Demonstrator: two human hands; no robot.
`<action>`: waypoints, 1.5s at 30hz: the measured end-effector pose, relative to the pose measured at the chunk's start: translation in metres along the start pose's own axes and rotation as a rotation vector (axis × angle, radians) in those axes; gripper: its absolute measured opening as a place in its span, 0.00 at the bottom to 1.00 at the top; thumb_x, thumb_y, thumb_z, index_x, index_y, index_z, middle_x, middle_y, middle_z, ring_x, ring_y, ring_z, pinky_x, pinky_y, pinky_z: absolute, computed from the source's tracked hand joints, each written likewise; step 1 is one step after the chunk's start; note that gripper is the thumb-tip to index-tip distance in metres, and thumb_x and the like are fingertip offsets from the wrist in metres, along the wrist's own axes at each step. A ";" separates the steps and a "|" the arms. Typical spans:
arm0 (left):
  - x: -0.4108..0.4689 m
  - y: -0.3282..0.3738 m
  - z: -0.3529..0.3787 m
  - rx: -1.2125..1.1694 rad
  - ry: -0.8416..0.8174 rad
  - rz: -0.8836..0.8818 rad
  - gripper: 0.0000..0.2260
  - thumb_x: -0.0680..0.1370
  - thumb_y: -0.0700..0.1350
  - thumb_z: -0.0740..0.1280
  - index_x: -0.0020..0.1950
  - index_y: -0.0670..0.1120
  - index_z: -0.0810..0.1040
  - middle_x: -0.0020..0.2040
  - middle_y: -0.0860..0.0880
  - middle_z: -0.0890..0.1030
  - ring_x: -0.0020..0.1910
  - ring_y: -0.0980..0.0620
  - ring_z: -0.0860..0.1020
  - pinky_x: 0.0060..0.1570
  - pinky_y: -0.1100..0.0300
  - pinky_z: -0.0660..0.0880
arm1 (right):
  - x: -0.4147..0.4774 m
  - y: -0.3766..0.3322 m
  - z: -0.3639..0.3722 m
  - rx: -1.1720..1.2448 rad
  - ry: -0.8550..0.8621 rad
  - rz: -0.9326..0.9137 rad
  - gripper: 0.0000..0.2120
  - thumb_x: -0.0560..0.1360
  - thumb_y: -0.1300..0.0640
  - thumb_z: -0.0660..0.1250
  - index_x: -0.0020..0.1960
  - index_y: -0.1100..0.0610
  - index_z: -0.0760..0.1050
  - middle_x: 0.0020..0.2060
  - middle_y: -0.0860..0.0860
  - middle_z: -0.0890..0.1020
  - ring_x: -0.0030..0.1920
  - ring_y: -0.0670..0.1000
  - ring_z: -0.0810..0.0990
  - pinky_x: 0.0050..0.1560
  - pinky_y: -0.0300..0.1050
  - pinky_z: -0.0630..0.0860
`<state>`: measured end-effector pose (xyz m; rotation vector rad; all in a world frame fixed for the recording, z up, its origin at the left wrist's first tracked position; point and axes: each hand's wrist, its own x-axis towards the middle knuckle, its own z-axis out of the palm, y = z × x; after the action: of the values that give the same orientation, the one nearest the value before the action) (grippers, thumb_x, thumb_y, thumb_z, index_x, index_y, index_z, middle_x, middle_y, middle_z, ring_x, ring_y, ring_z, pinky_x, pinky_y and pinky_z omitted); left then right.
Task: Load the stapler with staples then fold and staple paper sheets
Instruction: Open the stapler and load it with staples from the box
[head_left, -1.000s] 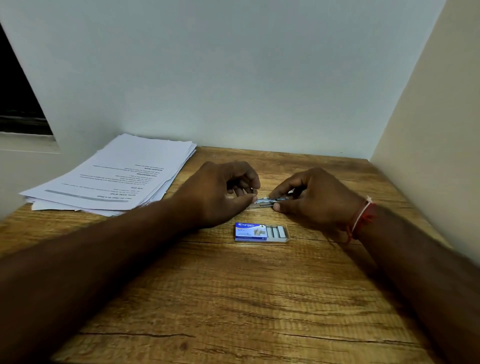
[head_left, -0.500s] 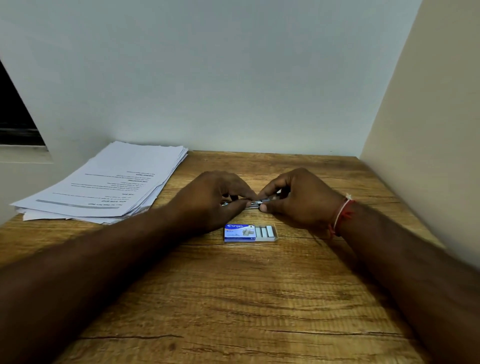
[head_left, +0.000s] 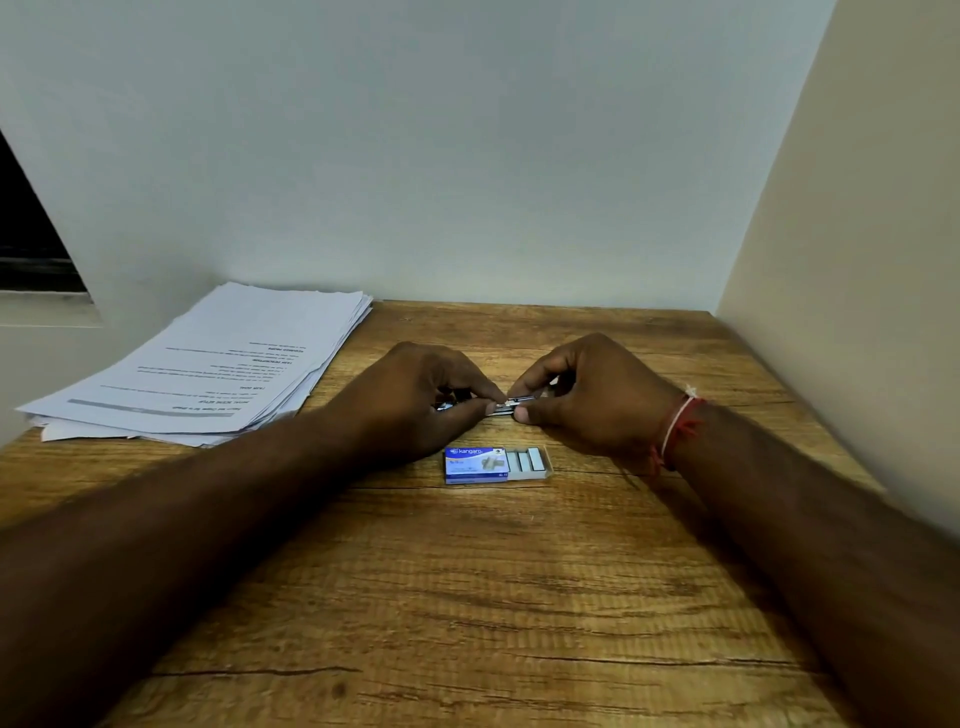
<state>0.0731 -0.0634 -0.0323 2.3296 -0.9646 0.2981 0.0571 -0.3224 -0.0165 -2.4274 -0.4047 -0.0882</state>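
Wooden table (head_left: 467, 597), bare grain nearest. Staple box (head_left: 475, 465) lies just on the near side of the hands, between them, with its tray slid out rightward and staple strips (head_left: 527, 461) showing. Left hand (head_left: 415, 400) and right hand (head_left: 592, 395) meet at the fingertips, each pinching one end of a small metal stapler (head_left: 511, 405) low over the table. Strip seated or not: cannot tell. Risk: a strip pushed in crooked could snap or jam the channel. Paper stack (head_left: 208, 374) lies beyond the left hand, outboard.

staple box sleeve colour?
Blue with white lettering, on the staple box; head view, the only one.
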 end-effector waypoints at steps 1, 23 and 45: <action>0.000 0.001 0.000 -0.001 -0.001 -0.009 0.09 0.82 0.48 0.78 0.61 0.57 0.91 0.54 0.61 0.90 0.53 0.60 0.86 0.53 0.50 0.86 | 0.000 0.000 0.000 0.001 0.003 0.000 0.06 0.74 0.51 0.83 0.51 0.45 0.91 0.41 0.38 0.88 0.41 0.32 0.81 0.40 0.34 0.74; -0.008 -0.009 -0.024 0.078 -0.026 -0.220 0.04 0.80 0.56 0.78 0.54 0.60 0.87 0.47 0.61 0.84 0.49 0.65 0.79 0.45 0.61 0.77 | 0.001 0.005 -0.002 -0.046 0.088 -0.042 0.07 0.80 0.54 0.77 0.56 0.47 0.82 0.48 0.43 0.84 0.47 0.41 0.81 0.46 0.37 0.74; -0.008 0.002 -0.009 -0.059 0.092 -0.208 0.19 0.76 0.54 0.84 0.66 0.59 0.88 0.53 0.63 0.88 0.52 0.65 0.85 0.52 0.67 0.81 | -0.009 -0.016 0.010 0.400 0.250 -0.213 0.14 0.76 0.59 0.81 0.60 0.52 0.88 0.52 0.49 0.91 0.55 0.51 0.89 0.61 0.49 0.86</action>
<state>0.0663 -0.0541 -0.0278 2.3164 -0.6717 0.2851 0.0435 -0.3071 -0.0159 -1.9462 -0.5110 -0.3643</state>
